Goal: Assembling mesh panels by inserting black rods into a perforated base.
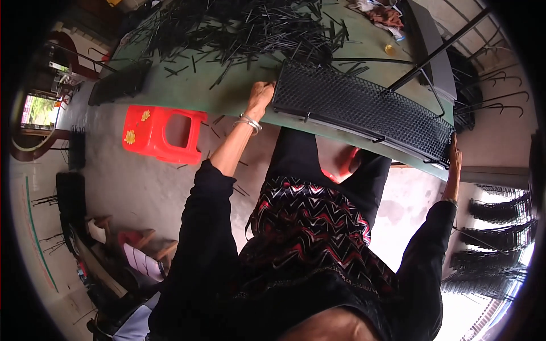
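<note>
A long black mesh panel (364,111) lies flat at the near edge of the green workbench (239,94), and the person has taken it by both ends. The left hand (260,94) is closed over the panel's left end, fingers curled on its rim. The right hand (455,156) clasps the far right corner, where the panel overhangs the bench edge. Holding it end to end like this seems the natural way to keep so long and springy a piece level and square to the bench.

Beyond the panel, toward the back of the bench, lies a heap of loose black rods (239,28), within reach, it seems. A long black bar (438,51) slants up from the panel's far edge, and thin wire hooks (500,94) hang to the right of the panel. Left of it, down on the concrete floor, stands a red plastic stool (164,133). Stacks of similar black mesh pieces (500,227) sit below the panel's right end.
</note>
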{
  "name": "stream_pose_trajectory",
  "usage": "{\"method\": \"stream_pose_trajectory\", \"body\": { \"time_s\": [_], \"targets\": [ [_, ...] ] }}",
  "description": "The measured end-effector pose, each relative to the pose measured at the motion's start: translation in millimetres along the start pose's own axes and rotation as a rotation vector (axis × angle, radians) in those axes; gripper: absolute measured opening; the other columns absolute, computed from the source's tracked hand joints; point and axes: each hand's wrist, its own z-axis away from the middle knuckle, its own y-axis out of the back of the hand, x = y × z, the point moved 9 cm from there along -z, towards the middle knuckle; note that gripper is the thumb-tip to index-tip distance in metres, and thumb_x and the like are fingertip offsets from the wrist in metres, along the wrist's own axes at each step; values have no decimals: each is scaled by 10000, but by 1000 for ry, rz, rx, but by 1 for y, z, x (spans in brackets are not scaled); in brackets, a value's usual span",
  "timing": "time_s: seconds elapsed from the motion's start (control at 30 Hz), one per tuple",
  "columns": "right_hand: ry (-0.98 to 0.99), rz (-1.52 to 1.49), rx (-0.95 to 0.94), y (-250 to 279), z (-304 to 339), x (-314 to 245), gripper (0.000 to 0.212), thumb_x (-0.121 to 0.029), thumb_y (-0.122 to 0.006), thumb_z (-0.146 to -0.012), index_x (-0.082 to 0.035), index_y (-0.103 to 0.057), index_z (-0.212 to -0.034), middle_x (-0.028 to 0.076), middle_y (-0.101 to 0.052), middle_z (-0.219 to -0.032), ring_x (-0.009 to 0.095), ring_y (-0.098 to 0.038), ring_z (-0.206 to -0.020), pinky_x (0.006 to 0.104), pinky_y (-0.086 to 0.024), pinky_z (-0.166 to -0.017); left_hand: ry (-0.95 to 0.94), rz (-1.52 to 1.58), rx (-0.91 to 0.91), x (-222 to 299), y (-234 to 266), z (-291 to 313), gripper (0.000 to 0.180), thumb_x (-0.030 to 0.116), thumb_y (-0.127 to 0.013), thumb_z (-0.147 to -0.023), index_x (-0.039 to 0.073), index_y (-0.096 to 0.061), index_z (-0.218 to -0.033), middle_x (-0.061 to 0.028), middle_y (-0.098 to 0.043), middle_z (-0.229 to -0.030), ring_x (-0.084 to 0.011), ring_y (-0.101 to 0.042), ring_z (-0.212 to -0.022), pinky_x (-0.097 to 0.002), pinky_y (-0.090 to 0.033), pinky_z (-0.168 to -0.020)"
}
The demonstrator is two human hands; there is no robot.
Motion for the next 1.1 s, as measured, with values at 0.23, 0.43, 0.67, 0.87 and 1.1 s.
{"method": "stream_pose_trajectory", "body": {
  "time_s": [0.23, 0.43, 0.67, 0.87, 1.1],
  "targets": [
    [-153, -3, -80, 3, -8, 14, 1066, -861, -352, -742, 100, -608, -1127, 337, -629, -1020, 399, -585, -1091, 419, -423, -944, -67, 60, -249, -43, -13, -18, 258, 277, -551, -864, 51, -569, -987, -63, -511, -1069, -245, -548, -1001, -395, -502, -781],
    [-84, -96, -25, -3, 24, -20, 1052, -862, -428, -715, 110, -652, -1048, 307, -639, -1037, 386, -589, -1091, 402, -422, -954, 242, 608, -122, -36, -13, -8, 217, 143, -575, -886, 0, -648, -1032, -91, -672, -989, -219, -651, -896, -396, -532, -809],
    [-89, -186, -76, 14, 51, -46, 961, -784, -513, -749, 110, -636, -1079, 268, -660, -996, 325, -649, -978, 369, -458, -883, 319, 574, -65, -44, -9, -8, 302, 170, -643, -867, -34, -629, -1090, -115, -665, -1038, -235, -649, -927, -387, -546, -815],
    [-152, -198, -92, 19, 65, -57, 945, -770, -528, -757, 109, -637, -1084, 226, -673, -992, 306, -656, -968, 347, -463, -875, 304, 563, 47, -61, 5, -16, 334, 174, -658, -855, -31, -624, -1117, -113, -657, -1075, -229, -643, -951, -372, -543, -837],
    [-155, -218, -54, 30, 68, -58, 944, -775, -572, -721, 107, -659, -1046, 211, -681, -979, 281, -650, -973, 343, -458, -887, 315, 572, 26, -61, 1, -14, 297, 133, -658, -851, -24, -637, -1102, -90, -659, -1057, -193, -643, -936, -329, -541, -827]
  ]
}}
